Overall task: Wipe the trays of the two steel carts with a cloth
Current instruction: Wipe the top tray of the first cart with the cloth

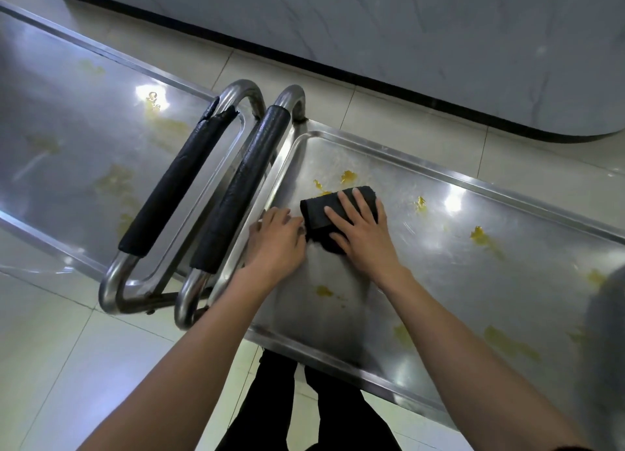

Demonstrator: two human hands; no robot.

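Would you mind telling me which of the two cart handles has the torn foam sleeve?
The left handle, on the cart nobody is wiping. Its black foam is split and ragged at the far end, while the right handle, beside the left hand, has an intact sleeve.

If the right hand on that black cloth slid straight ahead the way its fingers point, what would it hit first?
Probably the yellow smear just beyond the cloth under the right hand, then the tray rim; depth is hard to judge.

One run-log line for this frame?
phase: wiping right tray | right hand: flat on black cloth | left hand: beside cloth | yellow stains: remain, both trays
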